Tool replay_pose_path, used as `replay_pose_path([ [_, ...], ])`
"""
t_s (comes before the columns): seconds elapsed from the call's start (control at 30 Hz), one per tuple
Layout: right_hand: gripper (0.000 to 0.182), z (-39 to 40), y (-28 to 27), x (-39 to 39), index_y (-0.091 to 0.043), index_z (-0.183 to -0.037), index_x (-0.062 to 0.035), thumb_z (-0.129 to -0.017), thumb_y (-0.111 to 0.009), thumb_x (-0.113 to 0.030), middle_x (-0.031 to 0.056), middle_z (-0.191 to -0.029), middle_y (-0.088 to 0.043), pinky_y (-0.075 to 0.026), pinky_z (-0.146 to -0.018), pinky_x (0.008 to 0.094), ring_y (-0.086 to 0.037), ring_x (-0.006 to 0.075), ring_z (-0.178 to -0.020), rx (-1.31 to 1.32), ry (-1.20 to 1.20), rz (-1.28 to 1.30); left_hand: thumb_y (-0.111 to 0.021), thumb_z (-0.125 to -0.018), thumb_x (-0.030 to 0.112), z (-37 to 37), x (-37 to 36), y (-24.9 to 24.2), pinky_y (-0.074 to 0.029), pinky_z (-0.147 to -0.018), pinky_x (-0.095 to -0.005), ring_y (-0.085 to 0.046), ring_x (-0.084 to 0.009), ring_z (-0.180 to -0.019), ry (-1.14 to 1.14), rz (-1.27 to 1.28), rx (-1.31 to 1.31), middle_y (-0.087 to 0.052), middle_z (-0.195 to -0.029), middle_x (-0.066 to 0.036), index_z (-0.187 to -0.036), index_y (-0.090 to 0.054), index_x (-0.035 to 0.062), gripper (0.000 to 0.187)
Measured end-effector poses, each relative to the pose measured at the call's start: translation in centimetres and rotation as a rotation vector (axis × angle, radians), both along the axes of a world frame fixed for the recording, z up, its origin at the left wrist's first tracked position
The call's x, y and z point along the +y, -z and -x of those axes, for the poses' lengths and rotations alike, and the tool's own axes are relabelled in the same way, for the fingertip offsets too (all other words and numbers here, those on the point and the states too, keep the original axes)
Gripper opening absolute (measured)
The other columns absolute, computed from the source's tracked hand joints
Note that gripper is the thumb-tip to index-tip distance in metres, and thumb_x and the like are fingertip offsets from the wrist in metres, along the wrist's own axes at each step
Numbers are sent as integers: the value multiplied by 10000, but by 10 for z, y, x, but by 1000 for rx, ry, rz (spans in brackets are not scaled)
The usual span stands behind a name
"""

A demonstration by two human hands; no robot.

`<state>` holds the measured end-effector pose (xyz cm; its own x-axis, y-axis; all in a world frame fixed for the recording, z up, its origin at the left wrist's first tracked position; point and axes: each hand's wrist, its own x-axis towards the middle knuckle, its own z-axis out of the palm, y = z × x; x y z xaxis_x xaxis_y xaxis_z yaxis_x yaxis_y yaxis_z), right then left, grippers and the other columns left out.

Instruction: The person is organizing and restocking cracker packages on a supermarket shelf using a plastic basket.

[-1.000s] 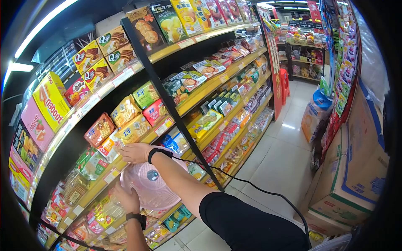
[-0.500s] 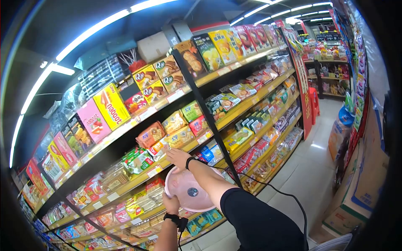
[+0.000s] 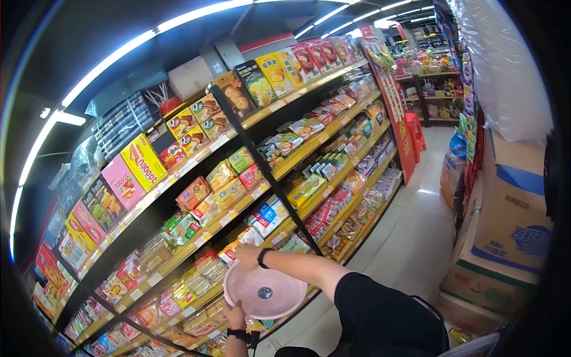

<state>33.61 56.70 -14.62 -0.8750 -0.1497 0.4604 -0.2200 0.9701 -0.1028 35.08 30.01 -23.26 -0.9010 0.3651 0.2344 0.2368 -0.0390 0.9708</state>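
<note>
My left hand (image 3: 234, 315) grips the left rim of a round pink plastic basket (image 3: 279, 297). The basket has a dark round sticker on its inner base, and nothing else shows in it. My right hand (image 3: 245, 256) reaches over the basket's upper rim to a lower shelf. Its fingertips are at a white-and-orange packet (image 3: 228, 253); blur hides whether they grip it. Another white-and-orange packet (image 3: 250, 237) lies just beyond the hand, with blue-and-white packets (image 3: 267, 215) to its right.
Snack shelves (image 3: 202, 240) run along the left, with boxed biscuits (image 3: 143, 160) on top. To the right, an aisle (image 3: 410, 208) leads to a red stool (image 3: 416, 134). Cardboard boxes (image 3: 505, 208) are stacked along the aisle's right side. A black upright (image 3: 256, 157) divides the shelving.
My right hand has gone down from the packets on the upper shelf to those on the shelf below. The basket has tilted to show more of its inside. My view has turned right.
</note>
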Motion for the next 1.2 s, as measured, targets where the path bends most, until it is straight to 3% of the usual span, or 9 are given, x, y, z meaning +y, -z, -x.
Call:
replay_pose_path([
  [0.17,764,-93,91,15,-564,-1339,23,-835,-736,-525,305,-1430,-526,-444,-1104,547,-498,476,-1349,-186,62,164,-573,-924,-72,-40,-39,38,-538,-988,-411,-656,-287,-1141,51,-83,-4,-639,-1305,-166,-1363,-512,-12,447],
  [0.27,869,-148,123,15,-403,-1489,25,-862,-755,-462,333,-1502,-438,-411,-1149,533,-446,496,-1402,-200,198,472,-553,-931,-77,-64,-53,56,-538,-994,-422,-661,-301,-1146,2,-149,-213,-641,-1308,-183,-1369,-502,-22,444],
  [0.43,841,-194,154,19,-418,-1424,102,-850,-763,-405,376,-1380,-546,-483,-1065,479,-585,433,-1282,-167,204,765,-610,-940,-43,-101,-54,49,-539,-902,-369,-672,-217,-1001,-88,-190,-176,-692,-1138,-132,-1169,-585,-21,231],
  [0.57,646,-218,167,16,-547,-1289,83,-860,-776,-342,289,-1162,-696,-540,-948,446,-692,390,-1126,-95,355,831,-623,-957,-14,-109,-58,53,-532,-891,-356,-660,-206,-973,-92,-143,-102,-685,-1129,-118,-1143,-574,-16,193],
  [0.67,564,-214,206,31,-614,-1333,-6,-886,-764,-316,194,-1116,-738,-592,-823,383,-740,275,-984,-72,171,1035,-612,-962,-8,-120,-56,51,-527,-919,-365,-659,-214,-1003,-110,-268,-110,-677,-1156,-125,-1205,-561,-21,249],
  [0.7,564,-227,202,23,-614,-1333,-6,-886,-764,-316,194,-1116,-738,-592,-823,383,-740,275,-984,-80,176,1035,-612,-962,-8,-121,-57,52,-527,-919,-365,-659,-214,-1003,-110,-266,-119,-677,-1156,-125,-1205,-561,-21,249],
  [0.77,517,-258,176,4,-657,-1314,-35,-883,-747,-308,177,-1112,-739,-605,-776,390,-747,257,-956,-163,103,1473,-607,-964,0,-123,-59,54,-524,-933,-372,-655,-216,-1026,-144,-268,-84,-672,-1170,-126,-1221,-560,-24,263],
  [0.8,473,-262,175,2,-652,-1323,-48,-918,-722,-282,126,-1093,-737,-619,-680,350,-746,186,-886,-238,75,1549,-613,-964,13,-129,-58,49,-521,-931,-370,-651,-216,-1033,-142,-292,-103,-670,-1174,-126,-1213,-562,-27,257],
  [1.2,551,-287,179,-18,-546,-1434,-53,-955,-687,-288,133,-1229,-714,-638,-839,457,-741,269,-1036,-425,-4,1714,-649,-996,72,-132,-63,29,-543,-916,-348,-656,-198,-1041,-82,-162,-59,-656,-1181,-115,-1203,-537,14,242],
])
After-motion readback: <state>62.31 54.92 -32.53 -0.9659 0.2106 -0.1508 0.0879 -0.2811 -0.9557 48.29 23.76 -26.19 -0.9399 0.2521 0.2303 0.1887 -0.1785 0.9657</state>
